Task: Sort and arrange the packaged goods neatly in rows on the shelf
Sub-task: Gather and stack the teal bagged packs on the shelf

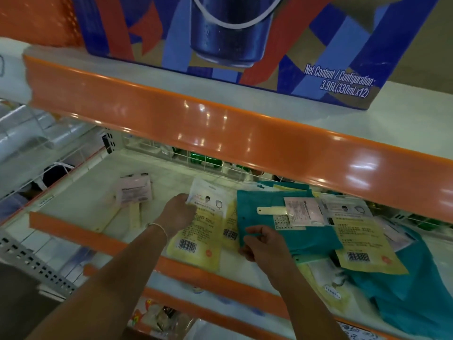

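Observation:
On the middle shelf (81,192) lies a yellow-and-white mask packet (203,231) with a barcode; my left hand (177,213) grips its upper left edge. A second yellow packet (230,225) peeks out beside it. To the right a teal packet (282,239) lies flat, and my right hand (263,244) pinches its lower left corner. On the teal packet rest a cream-handled tool in a pink-carded pack (291,212) and another yellow packet (360,239). Pink-carded packs (136,191) lie at the shelf's left.
The orange lip (220,123) of the shelf above overhangs the work area, with a big blue beverage carton (232,40) on it. A wire divider (196,163) backs the middle shelf. More teal and yellow packets (404,295) spill over the front right edge. Lower shelves hold other goods.

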Action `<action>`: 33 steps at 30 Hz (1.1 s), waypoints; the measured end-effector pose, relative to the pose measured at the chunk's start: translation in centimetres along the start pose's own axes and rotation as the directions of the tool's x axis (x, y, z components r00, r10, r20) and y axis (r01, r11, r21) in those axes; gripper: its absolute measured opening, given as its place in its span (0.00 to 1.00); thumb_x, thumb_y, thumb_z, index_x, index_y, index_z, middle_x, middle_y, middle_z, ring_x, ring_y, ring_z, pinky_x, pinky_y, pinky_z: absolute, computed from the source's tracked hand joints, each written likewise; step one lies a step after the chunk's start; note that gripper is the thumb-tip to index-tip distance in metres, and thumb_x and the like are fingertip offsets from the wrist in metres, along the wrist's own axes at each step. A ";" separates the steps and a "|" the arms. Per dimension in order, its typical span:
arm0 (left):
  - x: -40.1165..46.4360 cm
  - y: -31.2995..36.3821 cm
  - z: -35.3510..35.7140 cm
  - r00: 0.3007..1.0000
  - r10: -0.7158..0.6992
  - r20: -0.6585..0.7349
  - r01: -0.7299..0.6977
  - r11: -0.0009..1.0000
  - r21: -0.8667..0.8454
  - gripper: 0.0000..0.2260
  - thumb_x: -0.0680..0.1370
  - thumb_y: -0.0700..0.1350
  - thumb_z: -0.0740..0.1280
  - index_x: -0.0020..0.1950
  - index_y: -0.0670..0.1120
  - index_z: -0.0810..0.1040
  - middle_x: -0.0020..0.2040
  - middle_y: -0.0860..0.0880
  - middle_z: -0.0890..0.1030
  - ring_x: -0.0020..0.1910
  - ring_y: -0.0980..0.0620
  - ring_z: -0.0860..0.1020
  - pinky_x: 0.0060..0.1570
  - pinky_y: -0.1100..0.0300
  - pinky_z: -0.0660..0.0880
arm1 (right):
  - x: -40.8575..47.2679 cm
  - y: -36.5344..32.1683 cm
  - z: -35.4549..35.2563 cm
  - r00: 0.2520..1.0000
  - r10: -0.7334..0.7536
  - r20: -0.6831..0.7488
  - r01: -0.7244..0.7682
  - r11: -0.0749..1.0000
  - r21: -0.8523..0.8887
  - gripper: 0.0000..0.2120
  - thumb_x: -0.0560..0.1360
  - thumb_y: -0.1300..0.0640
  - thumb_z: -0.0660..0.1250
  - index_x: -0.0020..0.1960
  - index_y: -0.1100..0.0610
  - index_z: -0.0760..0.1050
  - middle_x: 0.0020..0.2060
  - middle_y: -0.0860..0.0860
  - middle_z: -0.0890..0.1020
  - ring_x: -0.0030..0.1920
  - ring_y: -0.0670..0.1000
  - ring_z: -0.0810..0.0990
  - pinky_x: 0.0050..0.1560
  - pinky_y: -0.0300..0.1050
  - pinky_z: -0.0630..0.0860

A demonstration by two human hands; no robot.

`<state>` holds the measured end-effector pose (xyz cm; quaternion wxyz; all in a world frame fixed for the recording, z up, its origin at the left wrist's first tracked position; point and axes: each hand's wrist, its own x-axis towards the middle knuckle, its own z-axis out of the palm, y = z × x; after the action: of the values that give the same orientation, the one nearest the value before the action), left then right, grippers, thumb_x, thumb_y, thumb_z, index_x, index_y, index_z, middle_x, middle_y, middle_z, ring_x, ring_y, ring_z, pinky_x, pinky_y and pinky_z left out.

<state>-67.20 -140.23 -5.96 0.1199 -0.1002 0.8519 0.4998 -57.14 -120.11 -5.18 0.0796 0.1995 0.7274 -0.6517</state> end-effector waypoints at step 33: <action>-0.9 8.0 13.9 0.783 0.531 0.323 -0.570 0.406 0.714 0.14 0.77 0.54 0.64 0.54 0.45 0.75 0.56 0.44 0.73 0.57 0.44 0.71 0.57 0.50 0.72 | -3.4 1.7 -10.0 0.977 -0.033 -0.211 0.041 0.999 0.032 0.06 0.77 0.64 0.64 0.51 0.57 0.78 0.33 0.55 0.83 0.32 0.51 0.83 0.27 0.42 0.70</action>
<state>-67.21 -124.16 -5.61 -0.0011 0.2593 0.9616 0.0904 -51.95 -110.81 -4.03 -0.0134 0.2551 0.7236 -0.6412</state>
